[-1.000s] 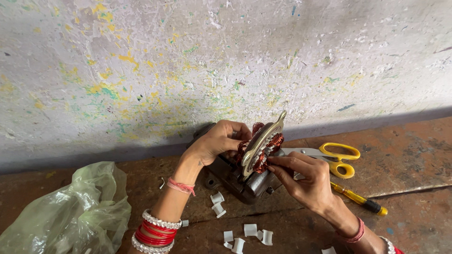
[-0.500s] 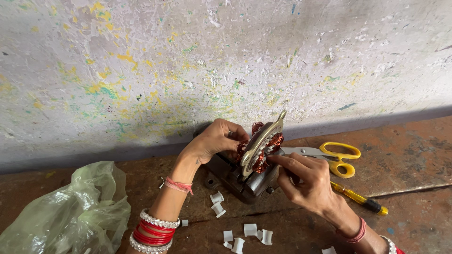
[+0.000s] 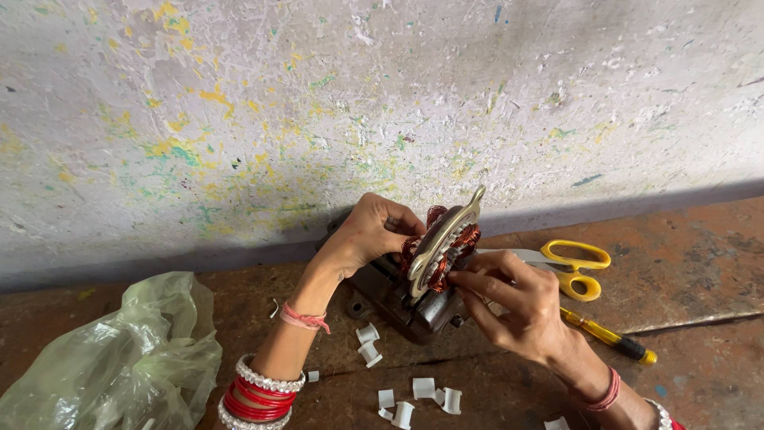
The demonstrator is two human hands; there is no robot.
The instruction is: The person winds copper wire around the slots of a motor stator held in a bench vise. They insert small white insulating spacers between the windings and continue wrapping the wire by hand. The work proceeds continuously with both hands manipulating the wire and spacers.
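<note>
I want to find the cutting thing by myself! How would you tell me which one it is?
Look along the speckled white wall to the rusty brown floor on the right. Just past the right hand lie the yellow-handled metal scissors. Unlike the thin yellow screwdriver nearby, they have two round finger loops.

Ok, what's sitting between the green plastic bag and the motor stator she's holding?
In the head view, the left forearm with its red and white bangles crosses that stretch between the plastic bag and the stator; a few small white curved pieces lie near the stator's base.
</note>
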